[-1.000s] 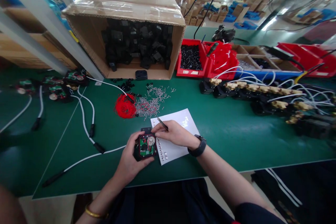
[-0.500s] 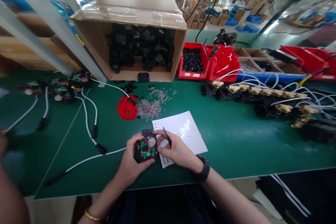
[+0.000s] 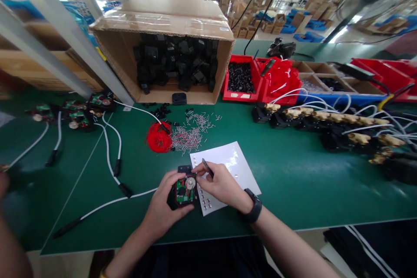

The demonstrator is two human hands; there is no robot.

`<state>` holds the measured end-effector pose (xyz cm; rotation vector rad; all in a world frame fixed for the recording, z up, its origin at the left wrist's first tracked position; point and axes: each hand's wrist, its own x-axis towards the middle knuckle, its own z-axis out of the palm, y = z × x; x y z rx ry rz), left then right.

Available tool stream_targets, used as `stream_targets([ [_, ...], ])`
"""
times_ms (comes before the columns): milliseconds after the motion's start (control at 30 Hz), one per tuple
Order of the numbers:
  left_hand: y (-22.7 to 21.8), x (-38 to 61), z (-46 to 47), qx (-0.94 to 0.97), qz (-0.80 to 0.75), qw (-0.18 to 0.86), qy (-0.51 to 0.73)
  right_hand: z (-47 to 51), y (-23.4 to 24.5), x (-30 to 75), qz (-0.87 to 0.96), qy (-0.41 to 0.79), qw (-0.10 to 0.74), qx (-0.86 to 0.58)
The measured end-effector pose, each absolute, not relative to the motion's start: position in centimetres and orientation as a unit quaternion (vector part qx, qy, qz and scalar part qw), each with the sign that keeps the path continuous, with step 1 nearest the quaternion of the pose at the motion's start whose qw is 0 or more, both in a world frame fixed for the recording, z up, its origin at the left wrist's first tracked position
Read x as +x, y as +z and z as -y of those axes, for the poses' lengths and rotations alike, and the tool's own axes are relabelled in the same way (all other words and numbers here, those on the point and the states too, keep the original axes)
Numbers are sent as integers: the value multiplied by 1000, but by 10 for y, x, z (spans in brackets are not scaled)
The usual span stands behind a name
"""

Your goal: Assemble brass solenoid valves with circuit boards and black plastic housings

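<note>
My left hand (image 3: 164,197) is wrapped around a black housing (image 3: 184,168) whose open face shows a green circuit board (image 3: 183,192). A round silver part (image 3: 190,183) and a bit of red wire sit on the board. Between the fingers of my right hand (image 3: 220,184) is a pair of dark tweezers (image 3: 207,168), their upper end sticking up. Those fingers are at the housing's right edge and hide the tips. Partly under my right hand lies a white sheet (image 3: 244,173) with small round silver pieces on it. A white cable (image 3: 110,206) runs left from behind my left hand.
Loose screws (image 3: 189,139) and a coil of red rings (image 3: 159,137) lie ahead. Behind stands a cardboard box (image 3: 163,21) of black housings, beside red bins (image 3: 241,95). Cabled assemblies (image 3: 78,117) sit left, brass-fitted units (image 3: 322,116) right. Another person's arm (image 3: 11,234) shows at left.
The whole view has shifted slightly downward in the picture. My right fingers stay at the housing's right edge, and both hands keep their holds.
</note>
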<state>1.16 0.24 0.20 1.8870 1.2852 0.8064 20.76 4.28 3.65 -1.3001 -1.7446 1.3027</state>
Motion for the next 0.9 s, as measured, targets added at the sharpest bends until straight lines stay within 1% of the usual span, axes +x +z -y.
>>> stream_targets([
  [167,7,12,-4,745,-488,351,287,-56,44,211,720,457,262,-453],
  [400,11,12,-6,746,-485,359,281,-64,48,214,810,369,208,-407],
  [567,18,13,-10,758,-475,361,265,-66,50,213,825,357,183,-398],
  [733,27,14,-14,774,-465,363,230,-78,63,214,860,326,122,-374],
  [833,28,14,-15,778,-463,362,222,-89,69,215,875,330,94,-342],
  [900,28,13,-14,776,-467,361,221,-94,69,215,875,346,91,-325],
])
